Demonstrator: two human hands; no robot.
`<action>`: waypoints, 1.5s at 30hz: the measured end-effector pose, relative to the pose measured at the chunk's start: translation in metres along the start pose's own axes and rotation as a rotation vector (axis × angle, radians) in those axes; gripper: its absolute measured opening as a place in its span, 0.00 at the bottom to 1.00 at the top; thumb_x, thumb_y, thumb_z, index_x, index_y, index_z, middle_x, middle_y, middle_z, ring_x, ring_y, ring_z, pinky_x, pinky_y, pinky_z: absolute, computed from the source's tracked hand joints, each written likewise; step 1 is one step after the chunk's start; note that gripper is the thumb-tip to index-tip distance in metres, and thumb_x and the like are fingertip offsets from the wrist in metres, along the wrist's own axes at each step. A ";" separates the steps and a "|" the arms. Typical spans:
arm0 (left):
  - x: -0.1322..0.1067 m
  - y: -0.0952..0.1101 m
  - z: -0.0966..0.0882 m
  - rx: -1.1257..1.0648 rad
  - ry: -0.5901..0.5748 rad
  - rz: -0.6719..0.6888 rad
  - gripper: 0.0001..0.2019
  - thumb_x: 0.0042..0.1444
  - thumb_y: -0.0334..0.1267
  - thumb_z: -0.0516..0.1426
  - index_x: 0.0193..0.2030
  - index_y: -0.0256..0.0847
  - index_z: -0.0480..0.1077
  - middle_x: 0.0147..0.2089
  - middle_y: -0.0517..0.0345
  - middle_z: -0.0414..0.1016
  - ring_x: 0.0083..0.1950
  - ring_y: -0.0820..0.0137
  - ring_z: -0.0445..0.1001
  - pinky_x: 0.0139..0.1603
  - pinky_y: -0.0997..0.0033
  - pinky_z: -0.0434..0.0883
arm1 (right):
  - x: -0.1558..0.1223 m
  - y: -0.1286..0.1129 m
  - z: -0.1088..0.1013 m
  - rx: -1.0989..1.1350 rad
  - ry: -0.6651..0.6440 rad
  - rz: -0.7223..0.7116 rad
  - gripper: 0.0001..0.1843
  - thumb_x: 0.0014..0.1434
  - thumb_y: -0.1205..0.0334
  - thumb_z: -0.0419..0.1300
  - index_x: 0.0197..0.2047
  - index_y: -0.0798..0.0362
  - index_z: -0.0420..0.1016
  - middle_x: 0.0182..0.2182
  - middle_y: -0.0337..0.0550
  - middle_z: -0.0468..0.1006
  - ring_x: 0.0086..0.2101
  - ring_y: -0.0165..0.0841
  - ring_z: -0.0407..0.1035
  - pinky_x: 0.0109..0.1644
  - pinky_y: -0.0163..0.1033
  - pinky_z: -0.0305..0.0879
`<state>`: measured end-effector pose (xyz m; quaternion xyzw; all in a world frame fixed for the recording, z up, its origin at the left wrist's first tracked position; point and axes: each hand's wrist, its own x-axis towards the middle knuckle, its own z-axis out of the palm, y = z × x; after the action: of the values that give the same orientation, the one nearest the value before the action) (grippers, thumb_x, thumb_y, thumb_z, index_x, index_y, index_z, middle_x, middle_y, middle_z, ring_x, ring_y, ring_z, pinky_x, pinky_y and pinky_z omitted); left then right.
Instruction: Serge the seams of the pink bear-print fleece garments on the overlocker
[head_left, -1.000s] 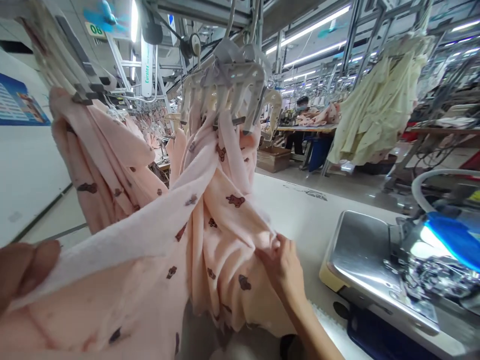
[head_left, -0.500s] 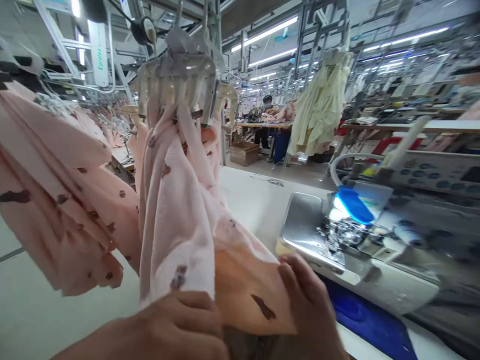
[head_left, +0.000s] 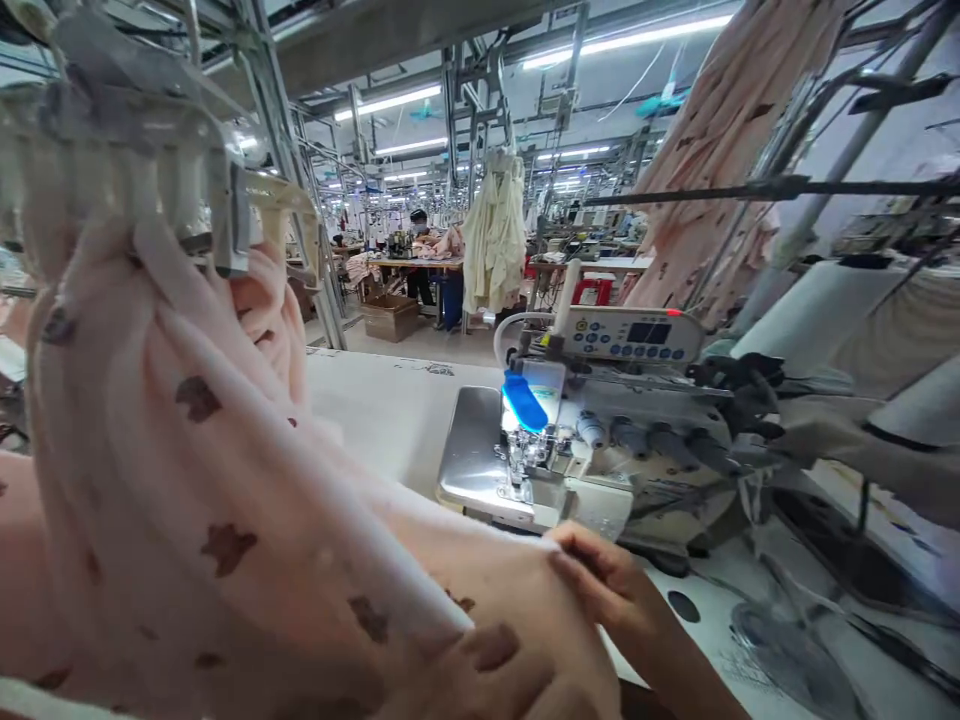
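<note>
Pink fabric with brown printed patches (head_left: 225, 480) hangs from pale plastic clamps (head_left: 127, 150) at the left. It stretches across toward the sewing machine (head_left: 525, 450). My right hand (head_left: 600, 580) pinches the fabric's upper edge just in front of the machine's metal plate, fingers closed. Low in the middle, my left hand (head_left: 502, 665) is closed on the same fabric; its lower part is cut off by the frame. A blue guard (head_left: 525, 402) sits above the lit needle area, which the fabric does not touch.
The machine's control panel (head_left: 634, 335) stands behind it, with thread cones (head_left: 787, 305) to the right. More pink fabric (head_left: 720, 130) hangs at upper right over a dark bar. Farther back are cream garments (head_left: 495, 235), a cardboard box (head_left: 390, 318) and a person at a table.
The view has turned right, bringing the whole machine in. Both hands still hold the fabric, now drawn out farther from the clamps, with my right hand nearer the machine's front.
</note>
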<state>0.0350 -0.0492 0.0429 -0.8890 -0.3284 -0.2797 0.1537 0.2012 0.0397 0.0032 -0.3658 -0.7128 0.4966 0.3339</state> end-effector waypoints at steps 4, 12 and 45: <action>0.016 -0.022 0.028 0.217 0.075 -0.101 0.08 0.56 0.26 0.49 0.27 0.39 0.60 0.27 0.58 0.68 0.29 0.71 0.70 0.30 0.70 0.69 | 0.030 0.003 0.003 -0.277 0.400 -0.013 0.13 0.54 0.50 0.55 0.28 0.50 0.70 0.23 0.37 0.72 0.26 0.34 0.66 0.32 0.36 0.59; -0.009 -0.091 0.049 0.148 -0.066 -0.408 0.14 0.62 0.27 0.42 0.49 0.35 0.63 0.53 0.48 0.71 0.57 0.67 0.68 0.59 0.60 0.68 | 0.026 0.014 0.004 -0.538 0.716 -0.411 0.07 0.62 0.58 0.52 0.39 0.50 0.68 0.34 0.43 0.74 0.29 0.32 0.68 0.35 0.37 0.66; 0.032 -0.066 0.039 0.076 -0.268 -0.620 0.12 0.61 0.38 0.46 0.27 0.42 0.63 0.21 0.60 0.63 0.22 0.72 0.64 0.24 0.71 0.57 | -0.006 0.021 0.047 0.220 0.482 0.139 0.24 0.57 0.39 0.50 0.25 0.52 0.63 0.17 0.34 0.60 0.19 0.28 0.56 0.21 0.30 0.51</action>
<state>0.0262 0.0333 0.0362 -0.7693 -0.6106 -0.1813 0.0498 0.1689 0.0174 -0.0313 -0.4828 -0.5280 0.4914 0.4967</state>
